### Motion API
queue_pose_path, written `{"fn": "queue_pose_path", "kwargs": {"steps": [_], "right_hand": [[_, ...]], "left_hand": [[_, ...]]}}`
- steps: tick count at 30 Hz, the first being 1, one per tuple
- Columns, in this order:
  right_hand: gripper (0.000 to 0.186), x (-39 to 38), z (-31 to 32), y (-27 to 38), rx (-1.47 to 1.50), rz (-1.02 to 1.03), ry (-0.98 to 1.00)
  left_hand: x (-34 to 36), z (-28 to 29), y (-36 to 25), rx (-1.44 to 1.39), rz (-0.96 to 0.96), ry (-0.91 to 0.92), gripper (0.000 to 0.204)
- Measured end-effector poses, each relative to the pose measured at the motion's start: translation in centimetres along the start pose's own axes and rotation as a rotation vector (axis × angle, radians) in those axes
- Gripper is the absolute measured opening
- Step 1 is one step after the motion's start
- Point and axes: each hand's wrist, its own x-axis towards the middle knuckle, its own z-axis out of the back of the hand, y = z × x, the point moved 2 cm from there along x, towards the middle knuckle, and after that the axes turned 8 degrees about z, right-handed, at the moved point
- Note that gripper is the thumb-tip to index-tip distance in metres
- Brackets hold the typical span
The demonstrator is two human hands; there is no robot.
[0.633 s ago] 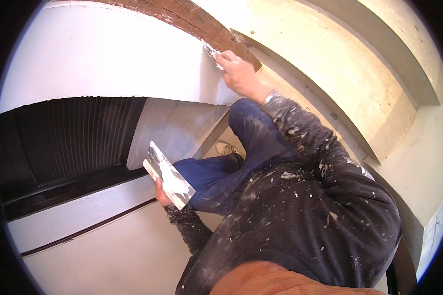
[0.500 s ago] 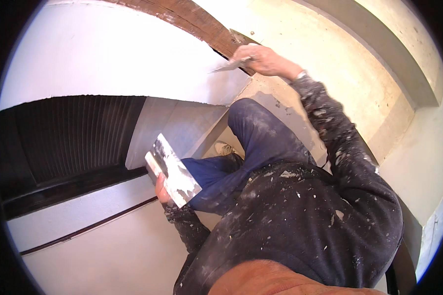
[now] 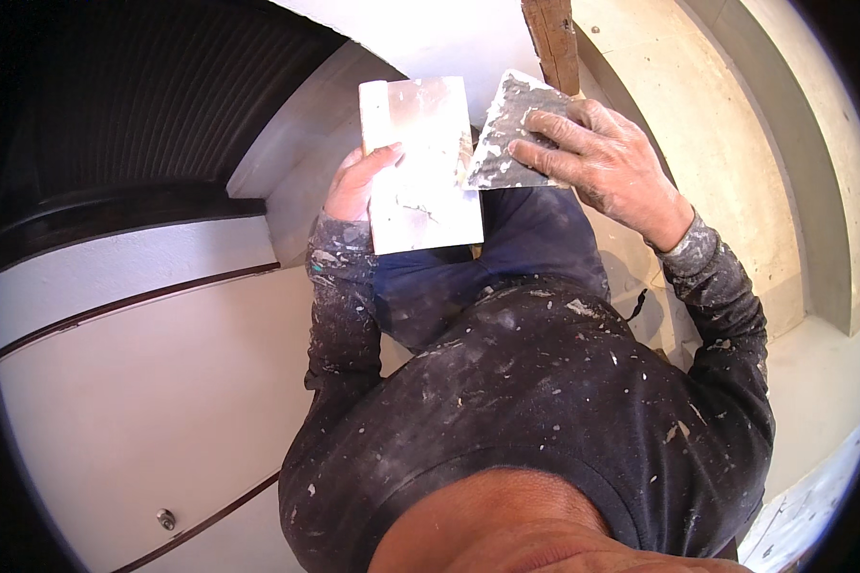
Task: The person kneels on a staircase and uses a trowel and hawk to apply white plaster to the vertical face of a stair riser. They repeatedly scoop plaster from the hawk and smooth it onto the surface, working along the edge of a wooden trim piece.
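My left hand (image 3: 355,183) is closed on a flat rectangular plastering trowel (image 3: 425,191), thumb over the near edge of its pale, shiny face. Its handle is hidden. In my right hand (image 3: 616,162) is a grey putty blade (image 3: 511,143), fingers laid across its face and white filler smeared along its edges. One corner of the putty blade meets or overlaps the right edge of the trowel; I cannot tell if they touch. Both tools are above my thighs in blue trousers (image 3: 545,239).
A white surface (image 3: 420,33) and a rough brown wooden strip (image 3: 551,48) lie ahead. To the left is a dark ribbed panel (image 3: 153,115), with a white panel bearing a metal knob (image 3: 166,519) below it. A cream wall (image 3: 717,143) curves along the right.
My right hand has come back from the wooden strip to the trowel, bringing the putty blade. My left hand has raised the trowel and moved it rightward. The view has turned.
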Motion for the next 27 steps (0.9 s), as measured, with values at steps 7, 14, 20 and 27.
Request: {"fn": "queue_pose_path", "kwargs": {"steps": [7,14,20,27], "right_hand": [[0.039,0.7,-1.4,1.3,0.116,0.022,0.087],[0.042,1.8,-1.5,1.3,0.204,0.128,0.174],[0.039,2.3,-0.9,0.5,0.096,0.291,0.172],[0.042,-3.1,-3.2,-2.5,0.301,-0.103,0.102]], "left_hand": [[0.1,-0.9,0.4,-0.035,-0.041,0.012,0.039],[0.1,-0.8,0.8,-0.062,-0.007,0.025,0.038],[0.7,-0.2,1.4,-0.027,0.018,-0.025,0.039],[-2.0,3.8,0.4,-0.262,-0.075,-0.013,0.042]]}}
